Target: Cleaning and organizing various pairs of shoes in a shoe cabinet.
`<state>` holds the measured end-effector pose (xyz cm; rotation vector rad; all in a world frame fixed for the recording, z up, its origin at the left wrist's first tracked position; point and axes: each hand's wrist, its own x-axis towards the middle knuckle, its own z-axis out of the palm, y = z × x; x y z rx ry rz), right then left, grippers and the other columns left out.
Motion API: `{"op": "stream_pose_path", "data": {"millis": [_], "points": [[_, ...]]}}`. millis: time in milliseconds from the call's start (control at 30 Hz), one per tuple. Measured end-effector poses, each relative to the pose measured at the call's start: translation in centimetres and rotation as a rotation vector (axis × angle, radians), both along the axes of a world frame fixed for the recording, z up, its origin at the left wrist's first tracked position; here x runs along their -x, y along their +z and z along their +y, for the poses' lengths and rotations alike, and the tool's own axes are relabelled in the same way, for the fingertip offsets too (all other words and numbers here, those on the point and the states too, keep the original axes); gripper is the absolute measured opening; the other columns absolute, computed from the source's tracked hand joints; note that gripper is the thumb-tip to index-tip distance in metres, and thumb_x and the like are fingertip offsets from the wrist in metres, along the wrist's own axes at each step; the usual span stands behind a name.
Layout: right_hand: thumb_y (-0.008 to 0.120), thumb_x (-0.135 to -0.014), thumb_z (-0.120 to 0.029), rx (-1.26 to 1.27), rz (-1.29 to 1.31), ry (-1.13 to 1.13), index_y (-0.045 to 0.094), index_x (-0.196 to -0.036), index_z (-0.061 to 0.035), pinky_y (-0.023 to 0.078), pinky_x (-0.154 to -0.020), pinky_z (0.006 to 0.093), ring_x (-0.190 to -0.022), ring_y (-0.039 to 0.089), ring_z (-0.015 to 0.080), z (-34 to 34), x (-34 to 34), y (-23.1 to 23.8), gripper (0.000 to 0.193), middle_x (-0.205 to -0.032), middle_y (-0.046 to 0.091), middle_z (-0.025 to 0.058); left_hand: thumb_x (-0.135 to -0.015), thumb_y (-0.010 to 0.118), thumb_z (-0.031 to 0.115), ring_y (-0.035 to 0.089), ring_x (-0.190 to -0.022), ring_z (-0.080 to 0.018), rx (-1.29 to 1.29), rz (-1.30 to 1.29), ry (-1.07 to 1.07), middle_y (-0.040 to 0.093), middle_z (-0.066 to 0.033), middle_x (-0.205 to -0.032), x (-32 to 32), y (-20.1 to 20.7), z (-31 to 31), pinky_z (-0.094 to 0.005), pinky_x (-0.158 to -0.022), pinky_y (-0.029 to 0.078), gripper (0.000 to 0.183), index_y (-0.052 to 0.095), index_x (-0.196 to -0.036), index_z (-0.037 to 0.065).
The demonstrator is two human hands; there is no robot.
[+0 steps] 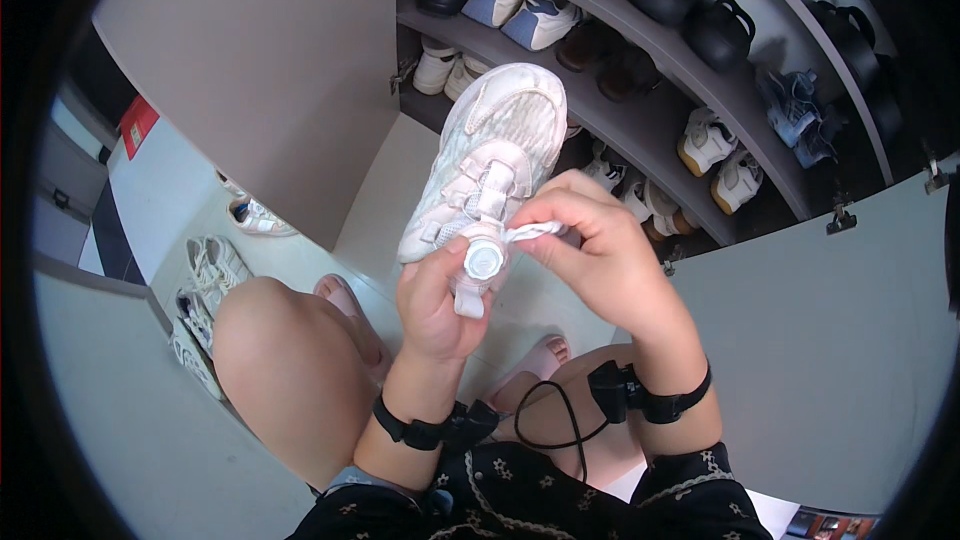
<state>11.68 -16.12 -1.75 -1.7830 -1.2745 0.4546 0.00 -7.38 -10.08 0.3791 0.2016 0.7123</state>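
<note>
Pale floor (370, 190) lies between our knees, and open grey cabinet doors (250, 70) flank rows of footwear (540, 20) ahead of us. We have the pale pinkish-white shoe (475, 180) up off the floor in front of our body, toe pointing away and heel toward us. It looks light, with a soft, padded upper that would likely give under a squeeze and offer decent grip. We would judge the round dial (484, 259) on its tongue the stiffest part and the one to spare from pressure; the heel end seems a sound place to hold. The fabric tab (469, 301) looks limp and less steady. Our left hand (440, 305) grips that end from below, its thumb along the side just left of the dial, while most of its fingers are hidden behind the shoe. Its forearm rises almost straight from the lower edge. Our right hand (600, 245) comes in from the right, wrist bent inward and fingers curled, with thumb and forefinger pinching a crumpled white wad (535, 231), perhaps cloth or tissue, against or just beside the shoe near the dial.
</note>
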Motion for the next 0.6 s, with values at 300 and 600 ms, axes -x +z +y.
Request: {"op": "stream_pose_path", "data": {"millis": [300, 600], "points": [[0.063, -0.076, -0.008, -0.09, -0.343, -0.079, 0.06, -0.086, -0.0092, 0.049, -0.064, 0.0356, -0.075, 0.06, 0.0291, 1.3, 1.0, -0.7, 0.011, -0.085, 0.059, 0.0082, -0.087, 0.044, 0.005, 0.052, -0.115, -0.0231, -0.154, 0.062, 0.012, 0.051, -0.0144, -0.126, -0.2, 0.6, -0.6, -0.0334, -0.096, 0.042, 0.047, 0.038, -0.133, -0.005], [0.064, -0.071, -0.003, -0.107, -0.475, -0.071, 0.062, -0.084, -0.0083, 0.048, -0.058, 0.0338, -0.068, 0.059, 0.027, 0.9, 0.3, -0.9, 0.014, -0.082, 0.058, 0.0066, -0.086, 0.044, 0.003, 0.049, -0.119, -0.024, -0.182, 0.093, -0.047, 0.048, -0.0155, -0.131, 0.0, 0.7, 0.2, -0.0342, -0.099, 0.039, 0.048, 0.039, -0.133, -0.006]]}}
